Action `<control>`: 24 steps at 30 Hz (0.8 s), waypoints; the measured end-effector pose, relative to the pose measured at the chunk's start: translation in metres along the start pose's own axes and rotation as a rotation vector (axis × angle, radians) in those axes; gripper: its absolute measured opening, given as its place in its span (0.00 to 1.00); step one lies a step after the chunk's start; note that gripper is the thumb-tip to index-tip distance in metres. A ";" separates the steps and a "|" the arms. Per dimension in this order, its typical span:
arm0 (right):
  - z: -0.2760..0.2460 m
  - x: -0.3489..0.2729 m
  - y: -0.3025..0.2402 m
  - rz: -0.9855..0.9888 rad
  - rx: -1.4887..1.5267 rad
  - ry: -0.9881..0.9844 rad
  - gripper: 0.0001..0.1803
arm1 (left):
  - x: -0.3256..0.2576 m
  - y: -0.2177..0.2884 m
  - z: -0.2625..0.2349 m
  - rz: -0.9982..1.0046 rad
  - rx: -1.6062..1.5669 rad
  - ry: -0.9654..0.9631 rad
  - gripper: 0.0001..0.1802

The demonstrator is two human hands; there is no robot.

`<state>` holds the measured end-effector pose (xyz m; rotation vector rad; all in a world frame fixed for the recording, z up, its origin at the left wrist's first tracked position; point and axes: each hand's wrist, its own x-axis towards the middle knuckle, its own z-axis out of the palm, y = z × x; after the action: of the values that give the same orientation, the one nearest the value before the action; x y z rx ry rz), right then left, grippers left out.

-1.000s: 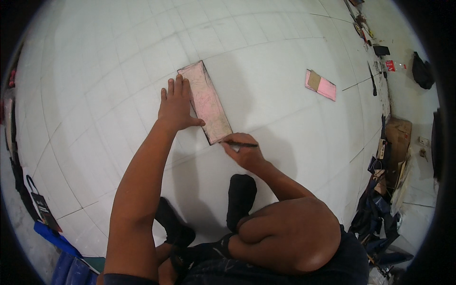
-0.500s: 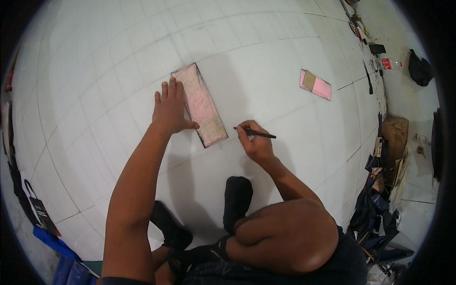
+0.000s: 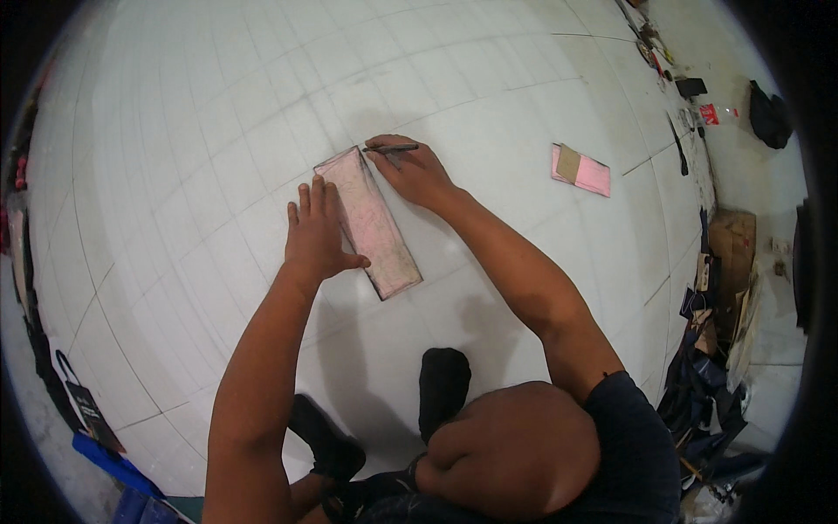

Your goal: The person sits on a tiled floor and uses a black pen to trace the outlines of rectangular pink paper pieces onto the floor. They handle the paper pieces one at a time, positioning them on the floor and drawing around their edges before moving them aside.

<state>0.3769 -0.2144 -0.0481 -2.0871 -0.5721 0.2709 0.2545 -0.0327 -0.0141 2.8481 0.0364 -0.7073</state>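
Note:
A long pink rectangular piece [image 3: 377, 229] with dark edges and a browned near end lies flat on the white, lined floor surface. My left hand [image 3: 319, 229] rests along its left edge, fingers stretched and spread, the thumb on the piece's side. Beyond its far right corner, my right hand [image 3: 412, 171] grips a slim black pen [image 3: 394, 148]. The pen's tip points left, close to that corner; whether it touches the surface I cannot tell.
To the right lies a smaller pink piece [image 3: 594, 176] with a brown band [image 3: 568, 163] across it. Along the right wall stand a cardboard box [image 3: 731, 253], a plastic bottle [image 3: 716, 114] and dark cloth [image 3: 698, 384]. A black bag [image 3: 91, 407] sits at left. My socked foot [image 3: 443, 391] is near.
My right hand has carried the pen up and left, from beside the near end to the pink piece's far right corner. My left hand stays on the piece; the view has shifted slightly.

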 end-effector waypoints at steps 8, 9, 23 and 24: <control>0.005 0.007 0.009 -0.266 -0.227 -0.016 0.14 | 0.000 0.000 0.001 0.010 0.017 0.005 0.81; 0.004 0.006 0.010 -0.328 -0.282 -0.037 0.15 | 0.001 0.000 0.002 0.012 0.021 0.007 0.81; -0.046 -0.179 -0.008 -0.451 -0.262 -0.287 0.11 | 0.000 0.003 -0.002 -0.023 0.049 -0.030 0.80; -0.046 -0.184 -0.005 -0.450 -0.263 -0.282 0.11 | 0.000 0.004 -0.002 -0.020 0.046 -0.031 0.80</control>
<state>0.2343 -0.3374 -0.0232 -2.1105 -1.2827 0.2374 0.2560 -0.0358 -0.0119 2.8840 0.0451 -0.7656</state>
